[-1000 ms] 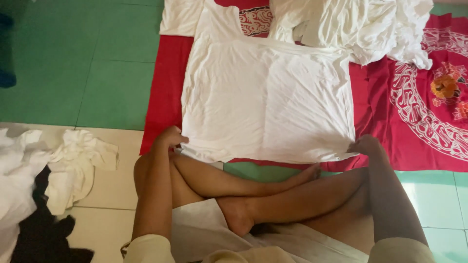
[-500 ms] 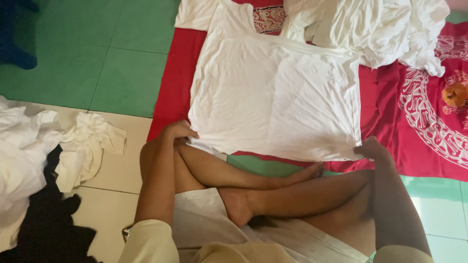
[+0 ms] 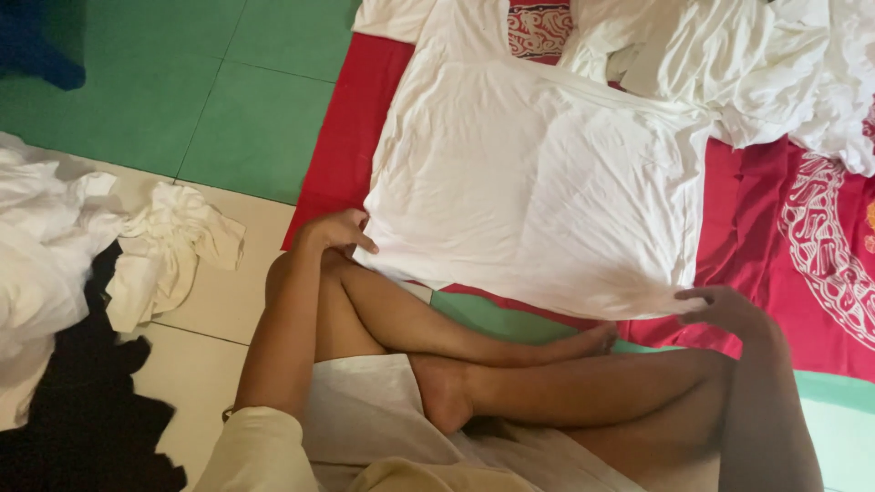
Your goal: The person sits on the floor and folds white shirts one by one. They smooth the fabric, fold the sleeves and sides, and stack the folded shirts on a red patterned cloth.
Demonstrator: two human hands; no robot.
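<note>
Partly seen, left hand (image 3: 335, 231), right hand (image 3: 720, 308), white shirt (image 3: 538, 182) hem.

We see a floor of green tiles (image 3: 228, 109) meeting cream tiles (image 3: 214, 305). A red patterned cloth (image 3: 802, 264) covers part; a dark blue object (image 3: 41, 46), possibly furniture, occupies the corner.

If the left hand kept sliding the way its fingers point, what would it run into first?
Likely the white T-shirt itself: the left hand already touches its near corner, fingers pointing across the cloth spread on the red mat.
</note>
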